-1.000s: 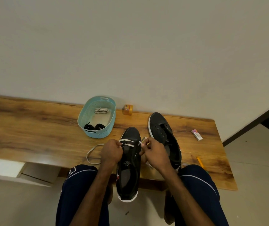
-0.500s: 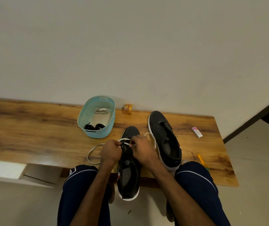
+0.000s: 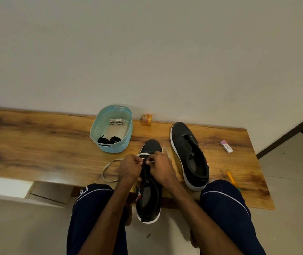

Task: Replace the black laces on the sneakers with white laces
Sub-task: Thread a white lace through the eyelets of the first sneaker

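two sneakers [image 3: 149,201] [image 3: 190,155], two white laces [image 3: 103,173] [image 3: 116,121]

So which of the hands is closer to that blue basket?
The left hand. It pinches the white lace on the near sneaker, diagonally in front of the basket; the right hand sits beyond it, farther right.

A basket [image 3: 110,147] is sitting on the table [image 3: 36,144], with a far bundle [image 3: 116,121] and a near bundle [image 3: 109,140] of laces lying in it. A tub [image 3: 146,119] is standing to its right, by the wall. In front of the basket, one shoe [image 3: 149,199] is hanging its heel over the table's edge. The left hand [image 3: 129,167] and right hand [image 3: 160,167] are sitting side by side on it. A lace [image 3: 103,173] is trailing left of it. The other shoe [image 3: 189,153] is lying to its right. An eraser [image 3: 226,146] is lying farther right, and a pencil [image 3: 231,177] is lying in front of that.
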Motion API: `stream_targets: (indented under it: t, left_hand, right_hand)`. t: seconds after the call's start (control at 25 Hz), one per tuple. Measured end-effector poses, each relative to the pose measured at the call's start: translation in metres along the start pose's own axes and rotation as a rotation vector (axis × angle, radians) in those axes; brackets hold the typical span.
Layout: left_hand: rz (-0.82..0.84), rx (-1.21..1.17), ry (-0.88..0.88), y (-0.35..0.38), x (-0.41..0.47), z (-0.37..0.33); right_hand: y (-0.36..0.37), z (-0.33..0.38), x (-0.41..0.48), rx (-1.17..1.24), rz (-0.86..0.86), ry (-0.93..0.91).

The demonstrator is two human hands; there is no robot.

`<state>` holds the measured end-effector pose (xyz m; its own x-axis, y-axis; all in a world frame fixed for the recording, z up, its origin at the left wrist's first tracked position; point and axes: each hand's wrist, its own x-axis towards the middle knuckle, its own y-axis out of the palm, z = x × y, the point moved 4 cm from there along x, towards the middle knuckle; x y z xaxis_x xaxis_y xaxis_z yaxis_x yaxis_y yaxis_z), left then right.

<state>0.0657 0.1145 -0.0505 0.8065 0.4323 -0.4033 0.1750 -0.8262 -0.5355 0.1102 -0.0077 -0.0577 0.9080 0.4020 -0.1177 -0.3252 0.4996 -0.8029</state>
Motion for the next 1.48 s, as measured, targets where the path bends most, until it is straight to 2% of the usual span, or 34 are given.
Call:
stream_targets:
  t: [0.16,0.24,0.36,0.44,0.52,0.56,0.6,0.64,0.68,0.76,0.8,0.84,0.88,0.92,0.96,1.08,1.24,1.36,1.44,1.48]
  left_hand:
    - [-0.066,0.086,0.038,0.001,-0.004,-0.007]
    - [-0.047,-0.01,-0.02,0.0,-0.005,-0.006]
    - [0.019,-0.431,-0.197,0.0,-0.009,-0.004]
    - [-0.022,-0.812,-0.222,-0.013,-0.011,-0.006]
    - [-0.112,-1.257,-0.176,-0.035,-0.008,-0.006]
    - [-0.138,-1.395,-0.161,-0.043,-0.007,-0.005]
    - [-0.166,-1.373,-0.163,-0.048,-0.005,-0.003]
    - [-0.185,-1.151,-0.162,-0.05,-0.006,-0.002]
    - [-0.171,-0.764,-0.121,-0.047,-0.008,-0.004]
    - [-0.066,0.119,0.091,-0.026,-0.012,-0.004]
    - [-0.006,0.435,0.141,-0.014,-0.015,-0.002]
    - [0.02,0.592,0.143,-0.007,-0.016,0.0]
    - [0.023,0.629,0.136,-0.004,-0.016,-0.001]
    - [0.02,0.555,0.144,-0.003,-0.015,-0.005]
    - [0.012,0.361,0.165,-0.006,-0.016,-0.011]
    - [-0.047,-0.487,0.266,-0.029,-0.019,-0.031]
    - [-0.015,-1.345,0.234,-0.067,-0.024,-0.03]
    - [0.097,-1.699,0.307,-0.092,-0.028,-0.023]
    - [0.175,-1.782,0.382,-0.102,-0.027,-0.024]
    - [0.194,-1.746,0.39,-0.103,-0.027,-0.025]
  right_hand:
    - [0.005,-0.002,-0.008,0.083,-0.001,0.034]
    - [0.009,-0.004,-0.014,0.101,0.043,0.054]
    - [0.007,-0.011,-0.015,0.055,0.041,0.049]
    - [0.005,-0.013,-0.016,0.004,0.031,0.045]
    - [0.004,-0.013,-0.017,-0.016,0.034,0.051]
    - [0.004,-0.013,-0.018,-0.026,0.033,0.05]
    - [0.005,-0.012,-0.018,-0.036,0.032,0.048]
    - [0.005,-0.012,-0.018,-0.043,0.031,0.051]
    - [0.005,-0.013,-0.018,-0.048,0.032,0.055]
    - [0.006,-0.011,-0.018,-0.058,0.029,0.056]
    - [0.006,-0.01,-0.019,-0.061,0.026,0.058]
    - [0.006,-0.009,-0.019,-0.059,0.026,0.058]
    - [0.006,-0.008,-0.019,-0.056,0.028,0.058]
    - [0.006,-0.008,-0.019,-0.059,0.029,0.055]
    - [0.005,-0.008,-0.019,-0.066,0.026,0.051]
    - [0.002,-0.01,-0.02,-0.066,-0.008,0.046]
    - [-0.004,-0.011,-0.025,-0.002,-0.089,0.077]
    - [-0.006,-0.009,-0.027,0.0,-0.115,0.097]
    - [-0.007,-0.01,-0.027,0.015,-0.117,0.12]
    - [-0.007,-0.011,-0.028,0.015,-0.113,0.131]
